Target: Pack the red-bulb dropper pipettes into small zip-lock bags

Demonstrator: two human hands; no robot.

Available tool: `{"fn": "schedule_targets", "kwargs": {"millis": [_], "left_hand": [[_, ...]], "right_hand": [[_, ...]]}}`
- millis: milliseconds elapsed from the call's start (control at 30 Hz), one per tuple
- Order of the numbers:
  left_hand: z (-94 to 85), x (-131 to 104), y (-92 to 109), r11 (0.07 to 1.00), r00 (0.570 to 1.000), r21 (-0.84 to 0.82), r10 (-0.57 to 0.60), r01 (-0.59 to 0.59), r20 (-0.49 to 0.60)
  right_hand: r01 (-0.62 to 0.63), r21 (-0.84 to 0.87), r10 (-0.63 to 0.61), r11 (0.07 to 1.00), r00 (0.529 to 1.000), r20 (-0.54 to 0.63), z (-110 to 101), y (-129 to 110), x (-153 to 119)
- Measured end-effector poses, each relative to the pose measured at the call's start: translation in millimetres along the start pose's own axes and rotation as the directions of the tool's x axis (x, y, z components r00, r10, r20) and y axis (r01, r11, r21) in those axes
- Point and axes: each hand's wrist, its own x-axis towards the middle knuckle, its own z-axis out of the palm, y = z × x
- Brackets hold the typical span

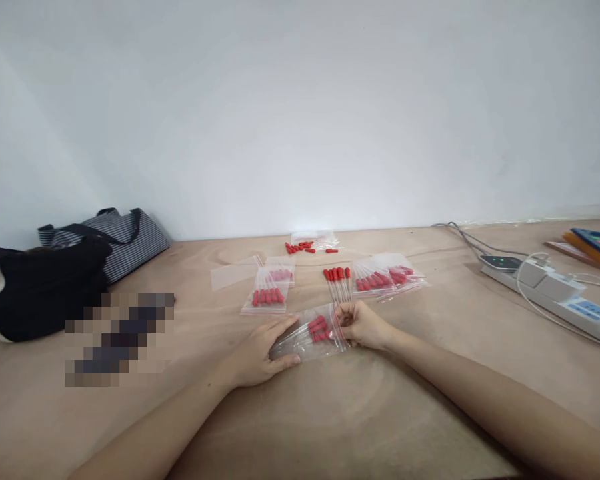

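A clear zip bag [300,345] with several red-bulbed droppers [319,328] inside lies flat on the table before me. My left hand [260,352] rests against its left end, thumb and fingers spread apart over the plastic. At the right end, my right hand [363,325] pinches the bag's red-striped zip edge between curled fingers. Just beyond that hand, several loose droppers [337,275] lie side by side, red bulbs pointing away from me. Filled bags of droppers lie to the left [267,297] and to the right [375,281].
Loose red bulbs [300,247] and a clear bag [315,237] lie near the wall. A power strip [555,293] with plugs and cables stands at right, near some books [593,247]. Black [45,290] and striped [130,243] cloth bags sit at left, near a blurred-out patch.
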Motion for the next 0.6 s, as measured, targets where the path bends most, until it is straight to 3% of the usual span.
{"fn": "schedule_targets", "kwargs": {"millis": [167,267,333,400,500,567,600], "left_hand": [[-0.9,1,2,1.0,1.0,0.0,0.021,-0.021,-0.008],[-1.2,1,3,1.0,1.0,0.004,0.009,-0.009,0.001],[-1.2,0,3,1.0,1.0,0.009,-0.003,0.003,0.007],[-1.2,0,3,1.0,1.0,0.015,-0.01,0.01,0.011],[-1.3,0,3,1.0,1.0,0.022,-0.015,0.014,0.012],[-1.6,0,3,1.0,1.0,0.02,-0.013,0.013,0.014],[-1.8,1,3,1.0,1.0,0.019,-0.009,0.009,0.015]], "right_hand": [[0.065,-0.055,-0.075,0.996,0.978,-0.195,7,8,4],[0.052,-0.068,-0.06,0.996,0.992,-0.113,5,4,1],[-0.038,-0.083,0.038,0.996,0.999,-0.004,-6,-2,2],[-0.112,-0.141,0.116,0.984,0.993,0.019,-23,-10,10],[-0.072,-0.293,0.014,0.953,0.981,-0.195,-51,-20,32],[-0.093,-0.454,-0.101,0.886,0.918,-0.384,-64,-24,51],[-0.108,-0.484,-0.126,0.868,0.896,-0.426,-68,-25,60]]}}
